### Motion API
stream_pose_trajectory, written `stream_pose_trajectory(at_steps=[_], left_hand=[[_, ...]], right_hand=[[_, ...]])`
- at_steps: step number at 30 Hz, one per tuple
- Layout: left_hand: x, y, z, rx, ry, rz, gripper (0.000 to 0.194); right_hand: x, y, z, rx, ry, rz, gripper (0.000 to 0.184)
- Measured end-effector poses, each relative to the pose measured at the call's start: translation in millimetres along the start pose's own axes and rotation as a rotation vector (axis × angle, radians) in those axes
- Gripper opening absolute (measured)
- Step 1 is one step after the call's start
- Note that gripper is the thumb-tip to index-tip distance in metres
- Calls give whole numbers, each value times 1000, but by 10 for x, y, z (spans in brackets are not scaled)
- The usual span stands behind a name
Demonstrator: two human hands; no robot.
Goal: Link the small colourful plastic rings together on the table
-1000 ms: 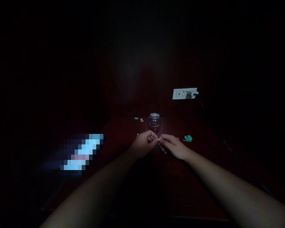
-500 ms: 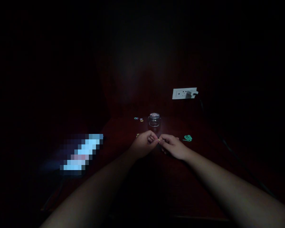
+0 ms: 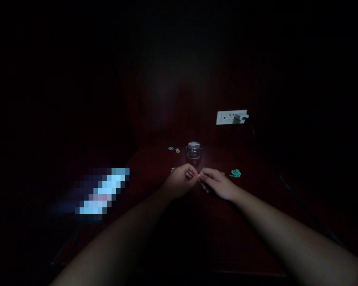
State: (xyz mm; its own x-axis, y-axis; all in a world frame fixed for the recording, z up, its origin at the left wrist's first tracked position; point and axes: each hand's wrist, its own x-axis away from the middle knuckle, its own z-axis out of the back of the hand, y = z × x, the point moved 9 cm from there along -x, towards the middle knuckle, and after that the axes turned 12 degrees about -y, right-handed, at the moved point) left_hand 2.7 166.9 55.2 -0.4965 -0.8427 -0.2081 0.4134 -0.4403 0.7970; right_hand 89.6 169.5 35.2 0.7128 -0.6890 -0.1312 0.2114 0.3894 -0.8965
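My left hand (image 3: 181,180) and my right hand (image 3: 216,182) meet over the dark red table, both with fingers pinched. Between the fingertips shows a small yellow piece (image 3: 199,175), mostly covered, so its kind is unclear. Just beyond the hands stands a clear lidded jar (image 3: 193,151). Right of my right hand lies a coiled green cord (image 3: 235,173). A yellowish bit (image 3: 172,169) peeks out behind my left hand, and a pinkish bit (image 3: 223,173) shows behind the right one.
Several small coloured rings (image 3: 178,151) lie left of the jar. A lit, blurred-out screen (image 3: 104,194) is at the left. On the back wall a white socket plate (image 3: 226,117) holds a plug, and a dark cable (image 3: 301,202) runs down the right side.
Both hands stay almost in place, still pinching the yellow piece, with only tiny finger shifts. The jar, rings and green cord have not moved.
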Motion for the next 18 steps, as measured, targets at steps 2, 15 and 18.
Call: stream_pose_trajectory(at_steps=[2, 15, 18], left_hand=[[1, 2, 6, -6, 6, -2, 17], [6, 6, 20, -21, 14, -15, 19], [6, -6, 24, -31, 23, -6, 18]], right_hand=[[3, -6, 2, 1, 2, -1, 25], [7, -18, 31, 17, 46, -13, 20], [11, -26, 37, 19, 55, -8, 21]])
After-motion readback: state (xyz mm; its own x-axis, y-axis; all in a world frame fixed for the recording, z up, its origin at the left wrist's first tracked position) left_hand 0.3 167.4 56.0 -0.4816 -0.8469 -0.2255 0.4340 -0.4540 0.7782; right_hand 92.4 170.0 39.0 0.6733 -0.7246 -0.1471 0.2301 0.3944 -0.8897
